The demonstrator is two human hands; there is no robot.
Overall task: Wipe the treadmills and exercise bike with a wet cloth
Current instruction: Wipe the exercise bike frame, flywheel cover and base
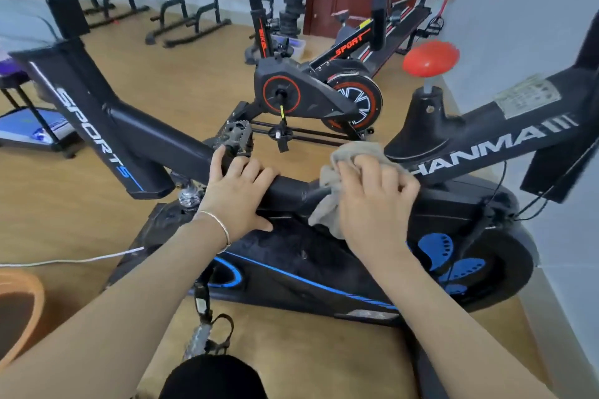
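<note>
A black exercise bike (155,136) with blue trim and white "SPORTS" and "HANMA" lettering fills the middle of the view. My left hand (238,193) grips its sloping frame tube just below a grey pedal (236,134). My right hand (372,201) holds a crumpled grey-beige cloth (327,201) against the frame where the tubes join, the cloth hanging down over the black side cover (291,256). A silver bracelet circles my left wrist.
A second black and red bike (317,94) stands behind on the wooden floor. A red knob (429,58) tops the near bike's frame by the white wall at right. An orange basin (16,304) sits at lower left. A treadmill deck (35,131) lies at left.
</note>
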